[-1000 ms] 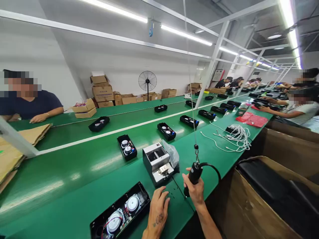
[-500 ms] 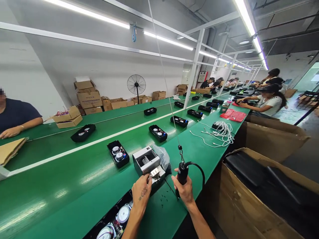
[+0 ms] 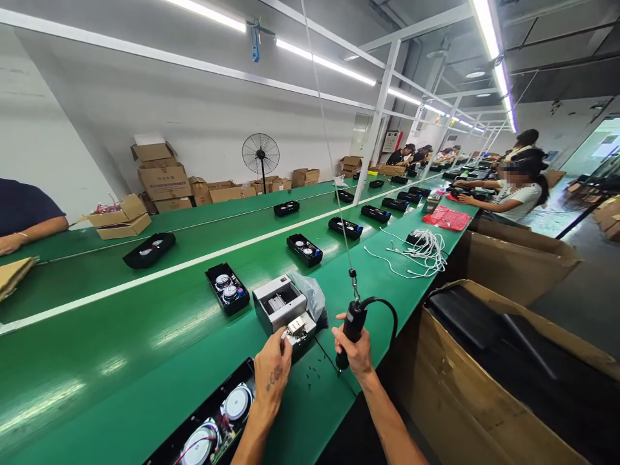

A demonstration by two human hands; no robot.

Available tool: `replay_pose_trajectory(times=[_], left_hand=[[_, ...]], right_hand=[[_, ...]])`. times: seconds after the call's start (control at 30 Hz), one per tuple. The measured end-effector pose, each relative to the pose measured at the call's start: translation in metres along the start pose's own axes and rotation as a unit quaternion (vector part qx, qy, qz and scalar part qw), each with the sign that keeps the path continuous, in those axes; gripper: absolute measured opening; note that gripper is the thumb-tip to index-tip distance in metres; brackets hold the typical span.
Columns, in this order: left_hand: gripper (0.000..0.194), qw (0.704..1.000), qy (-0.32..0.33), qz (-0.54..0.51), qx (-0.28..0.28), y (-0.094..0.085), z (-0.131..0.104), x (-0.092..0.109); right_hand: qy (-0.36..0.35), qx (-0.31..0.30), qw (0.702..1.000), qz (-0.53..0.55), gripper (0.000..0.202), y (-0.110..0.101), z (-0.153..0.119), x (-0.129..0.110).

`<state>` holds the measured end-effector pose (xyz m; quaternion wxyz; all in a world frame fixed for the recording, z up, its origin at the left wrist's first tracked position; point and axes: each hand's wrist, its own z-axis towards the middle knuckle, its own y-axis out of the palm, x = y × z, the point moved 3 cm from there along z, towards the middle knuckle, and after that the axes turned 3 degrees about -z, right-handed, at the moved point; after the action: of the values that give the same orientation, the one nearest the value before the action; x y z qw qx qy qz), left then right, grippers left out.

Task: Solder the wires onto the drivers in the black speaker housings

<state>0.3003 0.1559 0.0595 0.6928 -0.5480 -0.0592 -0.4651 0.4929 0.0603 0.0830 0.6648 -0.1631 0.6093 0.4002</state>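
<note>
My left hand (image 3: 272, 368) is at the front of a grey-and-black box-shaped screw feeder (image 3: 264, 316), with its fingertips pinched beside the metal block there. Whatever they hold is hidden. In my right hand (image 3: 358, 354) is a black electric screwdriver (image 3: 356, 321), hung from a cable and pointing down over the bench. Small dark screws (image 3: 314, 372) lie scattered on the green surface between the hands. By my left forearm sits an open black speaker housing (image 3: 232, 413) with round speaker drivers and wires inside. A clear plastic bag (image 3: 312, 297) leans against the feeder.
Several open black housings (image 3: 227, 289) stand along the green belt (image 3: 145, 323). White cables (image 3: 426, 252) and a red bag (image 3: 446, 218) lie farther along the bench. Cardboard boxes with black pieces (image 3: 484, 323) stand at my right. Co-workers (image 3: 520, 187) sit along the line.
The view has shifted slightly. My left hand stays at the feeder with its fingers pinched, and my right hand still grips the screwdriver in nearly the same place.
</note>
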Motion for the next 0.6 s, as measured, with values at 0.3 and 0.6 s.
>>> replay_pose_trajectory(times=[0.3, 0.6], left_hand=[[0.036, 0.975, 0.187, -0.12, 0.013, 0.031, -0.075, 0.035], [0.039, 0.967, 0.189, 0.099, 0.142, 0.008, -0.029, -0.005]], right_hand=[[0.045, -0.012, 0.982, 0.184, 0.045, 0.026, -0.012, -0.012], [-0.008, 0.06, 0.998, -0.036, 0.047, 0.013, -0.005, 0.01]])
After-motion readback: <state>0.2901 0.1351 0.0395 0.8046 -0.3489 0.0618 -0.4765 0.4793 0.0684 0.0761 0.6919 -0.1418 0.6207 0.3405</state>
